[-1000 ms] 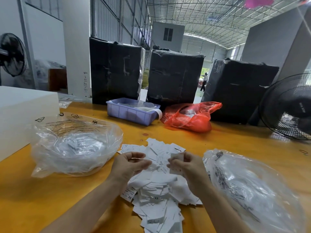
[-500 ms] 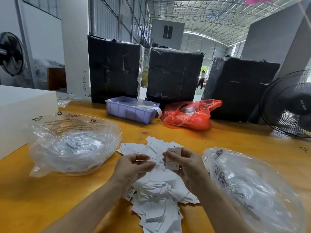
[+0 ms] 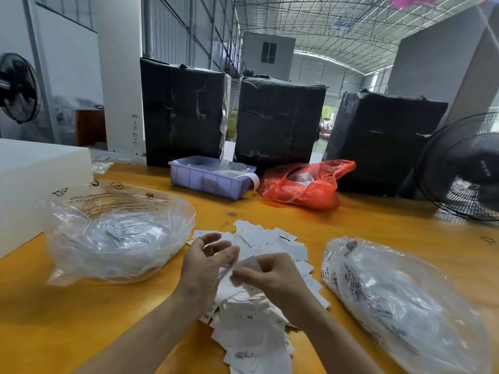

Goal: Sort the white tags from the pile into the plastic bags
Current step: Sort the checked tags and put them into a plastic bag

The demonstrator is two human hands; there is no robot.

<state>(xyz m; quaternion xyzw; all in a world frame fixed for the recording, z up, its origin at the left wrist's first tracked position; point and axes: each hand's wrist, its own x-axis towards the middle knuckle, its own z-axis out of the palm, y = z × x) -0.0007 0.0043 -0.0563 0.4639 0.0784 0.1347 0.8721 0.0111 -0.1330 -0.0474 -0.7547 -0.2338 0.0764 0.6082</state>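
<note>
Pile of white tags [image 3: 256,325] mid-bench on the yellow bench [image 3: 351,228], right hand [image 3: 272,279] fingers pinching one tag [image 3: 247,264] above the pile, left hand [image 3: 202,263] fingers loosely curled and holding nothing beside it, clear plastic bags left [image 3: 116,230] and right [image 3: 399,300] of the pile.

There are two hands, the left hand [image 3: 206,261] and the right hand [image 3: 272,276]. There are two clear plastic bags, a left bag [image 3: 118,233] and a right bag [image 3: 399,300]. There is one pile of white tags [image 3: 251,327], too many to count. There are three black boxes [image 3: 183,112], two fans [image 3: 464,168], one purple tray [image 3: 208,180], one red bag [image 3: 305,184] and one white block [image 3: 35,179] on one table [image 3: 81,319].
</note>
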